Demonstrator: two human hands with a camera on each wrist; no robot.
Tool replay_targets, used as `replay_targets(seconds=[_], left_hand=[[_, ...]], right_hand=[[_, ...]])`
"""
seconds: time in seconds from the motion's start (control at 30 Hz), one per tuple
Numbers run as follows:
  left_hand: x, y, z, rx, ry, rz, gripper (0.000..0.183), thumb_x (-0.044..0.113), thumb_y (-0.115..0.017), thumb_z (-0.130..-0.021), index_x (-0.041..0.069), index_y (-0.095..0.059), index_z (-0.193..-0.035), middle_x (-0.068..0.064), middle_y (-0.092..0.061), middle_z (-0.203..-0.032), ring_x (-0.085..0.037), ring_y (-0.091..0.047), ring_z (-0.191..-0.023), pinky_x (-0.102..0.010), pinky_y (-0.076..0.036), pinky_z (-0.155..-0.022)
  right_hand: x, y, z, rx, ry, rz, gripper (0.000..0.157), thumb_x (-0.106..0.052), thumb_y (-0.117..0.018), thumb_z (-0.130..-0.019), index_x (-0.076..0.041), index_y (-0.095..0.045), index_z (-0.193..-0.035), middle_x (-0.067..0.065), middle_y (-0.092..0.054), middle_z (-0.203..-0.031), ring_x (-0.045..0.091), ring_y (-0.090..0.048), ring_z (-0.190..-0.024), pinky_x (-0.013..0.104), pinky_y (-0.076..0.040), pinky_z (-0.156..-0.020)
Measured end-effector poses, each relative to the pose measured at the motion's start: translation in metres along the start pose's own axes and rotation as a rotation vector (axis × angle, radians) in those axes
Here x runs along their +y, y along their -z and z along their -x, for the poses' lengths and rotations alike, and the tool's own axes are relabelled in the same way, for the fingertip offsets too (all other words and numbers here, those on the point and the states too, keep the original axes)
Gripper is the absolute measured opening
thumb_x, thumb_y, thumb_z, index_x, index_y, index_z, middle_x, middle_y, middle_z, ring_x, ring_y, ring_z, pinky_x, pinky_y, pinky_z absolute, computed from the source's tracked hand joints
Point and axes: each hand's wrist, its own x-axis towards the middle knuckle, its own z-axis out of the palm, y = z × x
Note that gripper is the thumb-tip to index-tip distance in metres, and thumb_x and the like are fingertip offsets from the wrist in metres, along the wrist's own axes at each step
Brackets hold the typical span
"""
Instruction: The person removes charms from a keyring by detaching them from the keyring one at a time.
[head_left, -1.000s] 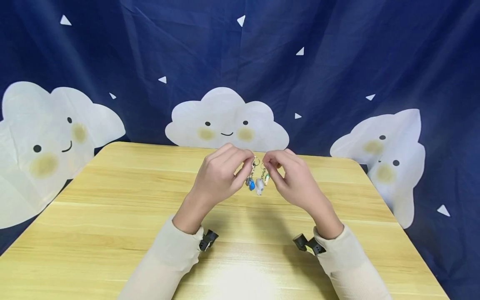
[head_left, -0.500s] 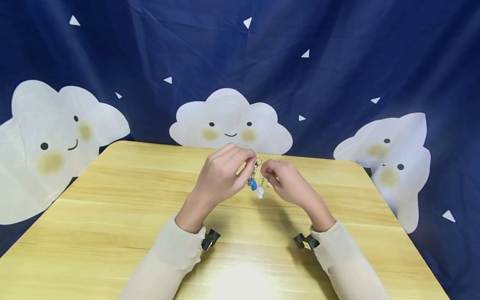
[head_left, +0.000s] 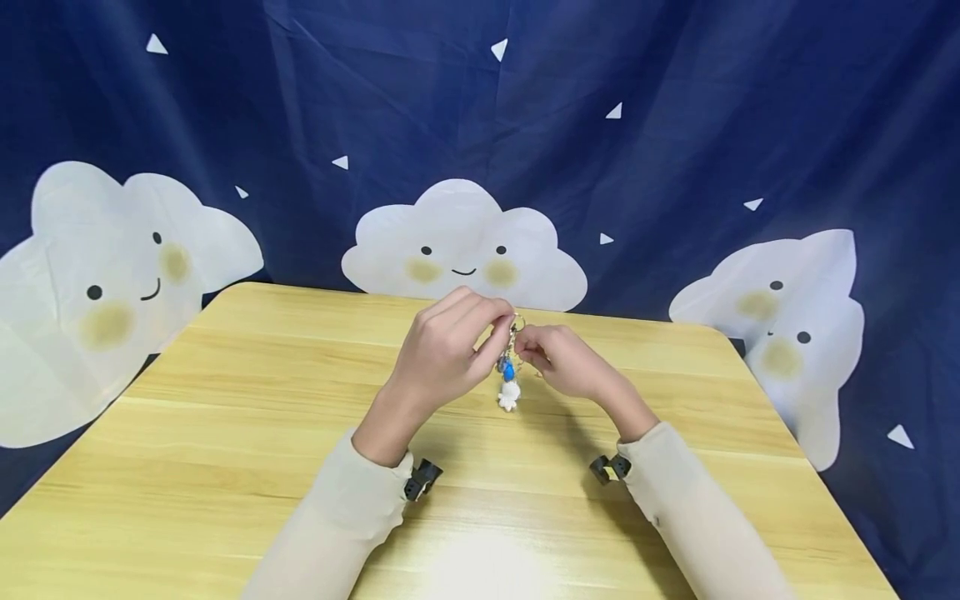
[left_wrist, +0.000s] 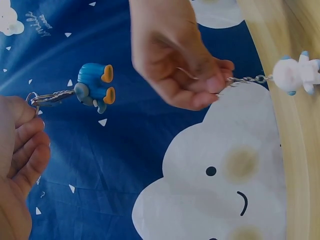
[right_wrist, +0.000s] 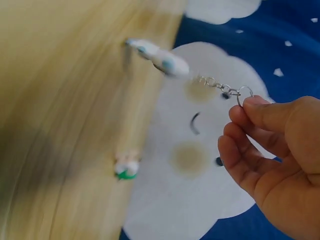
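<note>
Over the far half of the table, my left hand (head_left: 450, 354) pinches a metal key ring (left_wrist: 33, 102). From that ring's chain hangs a keychain figure in blue with orange feet (left_wrist: 95, 82). My right hand (head_left: 570, 362), lower and to the right, pinches another ring (right_wrist: 245, 95) between thumb and finger. Its short chain carries a white keychain figure with light-blue tips (head_left: 509, 395), blurred in the right wrist view. A small green-and-white figure (right_wrist: 127, 167) shows against the tabletop; the head view mostly hides it behind my right hand, and I cannot tell whether it rests there.
The wooden table (head_left: 300, 467) reaches back to a dark blue curtain (head_left: 420, 92) printed with smiling clouds. Black wrist cameras sit at both cuffs, the left camera (head_left: 423, 479) and the right camera (head_left: 609, 468) facing inward above the table.
My right hand has come down and slightly left, and the white figure has sunk below the blue one in the head view. My left hand keeps its hold almost unmoved.
</note>
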Motion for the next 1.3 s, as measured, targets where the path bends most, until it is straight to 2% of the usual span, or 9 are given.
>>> replay_targets(seconds=[0.17,0.33,0.6,0.93,1.1,1.3], left_hand=[[0.0,0.0,0.0,-0.001,0.0,0.0,0.012,0.005,-0.056,-0.089,0.005,-0.069,-0.087,-0.002,-0.068,-0.08,-0.014,-0.056,-0.07,-0.021,-0.045,-0.06],[-0.001,0.0,0.001,-0.003,0.004,0.0,0.012,0.005,-0.056,-0.089,0.005,-0.069,-0.086,-0.002,-0.068,-0.08,-0.014,-0.056,-0.07,-0.021,-0.045,-0.06],[-0.004,0.0,0.002,0.003,0.008,-0.004,0.013,0.005,-0.056,-0.089,0.005,-0.068,-0.086,-0.002,-0.067,-0.08,-0.014,-0.056,-0.069,-0.021,-0.044,-0.06],[-0.006,-0.002,0.003,-0.006,0.014,0.0,0.012,0.005,-0.056,-0.089,0.006,-0.068,-0.086,-0.002,-0.067,-0.08,-0.014,-0.056,-0.07,-0.021,-0.046,-0.06],[-0.006,-0.001,0.002,-0.011,0.019,-0.004,0.012,0.005,-0.056,-0.089,0.006,-0.068,-0.086,-0.001,-0.067,-0.08,-0.013,-0.055,-0.07,-0.021,-0.045,-0.06],[-0.007,0.0,0.003,-0.023,0.023,-0.009,0.012,0.005,-0.056,-0.089,0.005,-0.068,-0.087,-0.001,-0.067,-0.081,-0.013,-0.055,-0.07,-0.02,-0.044,-0.059]], right_hand=[[0.024,-0.005,-0.006,-0.04,-0.014,0.016,0.014,0.009,-0.056,-0.087,-0.003,-0.064,-0.088,0.0,-0.059,-0.076,0.011,-0.051,-0.066,0.027,-0.046,-0.063],[0.043,-0.01,-0.015,-0.081,-0.033,0.018,0.009,0.006,-0.059,-0.088,-0.001,-0.065,-0.09,0.002,-0.062,-0.075,0.011,-0.053,-0.065,0.029,-0.048,-0.063],[0.064,-0.019,-0.031,-0.155,-0.13,0.039,0.007,0.001,-0.06,-0.088,-0.003,-0.067,-0.089,-0.001,-0.06,-0.073,0.012,-0.053,-0.066,0.031,-0.048,-0.067],[0.084,-0.03,-0.042,-0.255,-0.208,0.042,0.011,0.003,-0.059,-0.087,-0.004,-0.068,-0.086,0.002,-0.064,-0.077,0.014,-0.054,-0.069,0.032,-0.048,-0.071],[0.088,-0.034,-0.045,-0.265,-0.23,0.038,0.007,0.0,-0.064,-0.086,-0.004,-0.069,-0.085,0.002,-0.064,-0.077,0.013,-0.054,-0.068,0.031,-0.048,-0.07],[0.089,-0.038,-0.048,-0.276,-0.246,0.015,0.007,0.0,-0.063,-0.086,-0.003,-0.069,-0.086,0.003,-0.063,-0.077,0.012,-0.052,-0.068,0.029,-0.047,-0.069]])
